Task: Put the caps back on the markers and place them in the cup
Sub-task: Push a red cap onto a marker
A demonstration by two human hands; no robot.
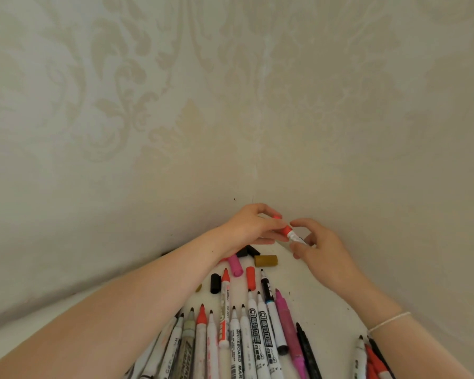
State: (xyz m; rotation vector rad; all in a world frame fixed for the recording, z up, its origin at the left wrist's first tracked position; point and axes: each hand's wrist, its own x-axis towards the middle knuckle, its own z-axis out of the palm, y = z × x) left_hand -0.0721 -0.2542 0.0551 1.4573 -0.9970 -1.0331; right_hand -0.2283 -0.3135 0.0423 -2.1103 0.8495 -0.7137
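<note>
The task is judged to be at an early stage: no cup can be seen, and most markers lie uncapped on the white tabletop (320, 302). At the near left a fan of white-barrelled markers with bare tips (203, 335) is spread out, one grey barrel (187, 343) bearing writing that seems to begin "PERMA", though it is too blurred to confirm. Above it, the left hand (248, 225) is curled around a red cap (276, 216), held just off the far wall. Loose caps lie beneath that hand: a pink cap (235, 265), black caps (248, 251), an olive-gold cap (266, 260) and a red cap on the table (250, 278). Nearer, "WHITEBOARD MARKER" can partly be read on one white barrel (236, 348). To the right, the right hand (322, 248) pinches a red-and-white marker (292, 235) with loosely bent fingers, its red collar meeting the left hand. A magenta marker (288, 324) and a few more markers at the near right (367, 356) remain uncapped.
</note>
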